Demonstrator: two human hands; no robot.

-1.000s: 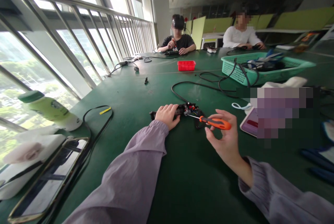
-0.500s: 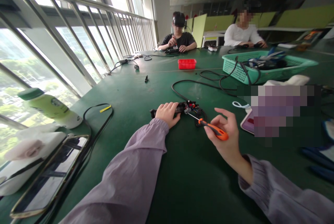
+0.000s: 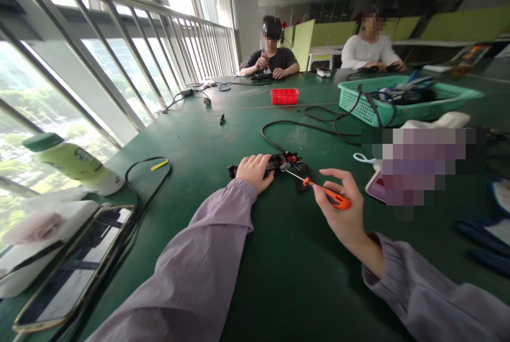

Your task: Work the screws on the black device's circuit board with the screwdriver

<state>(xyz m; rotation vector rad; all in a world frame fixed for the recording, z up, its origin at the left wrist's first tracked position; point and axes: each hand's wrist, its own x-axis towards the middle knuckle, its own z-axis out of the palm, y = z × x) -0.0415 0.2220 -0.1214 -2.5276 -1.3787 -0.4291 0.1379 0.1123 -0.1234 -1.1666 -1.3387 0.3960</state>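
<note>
Handle end lower in view than a second ago, an orange-and-black screwdriver (image 3: 333,198) is held by the loosely curled right hand (image 3: 346,209); the closed left hand (image 3: 255,172) grips a long black device (image 3: 274,162).

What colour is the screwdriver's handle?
Orange with dark patches: the screwdriver handle shows best in the head view.

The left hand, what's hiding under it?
Under the left hand is a black device. One end pokes out left; red and grey parts show on the right. The hand covers its middle, so I can't see that bit.
</note>
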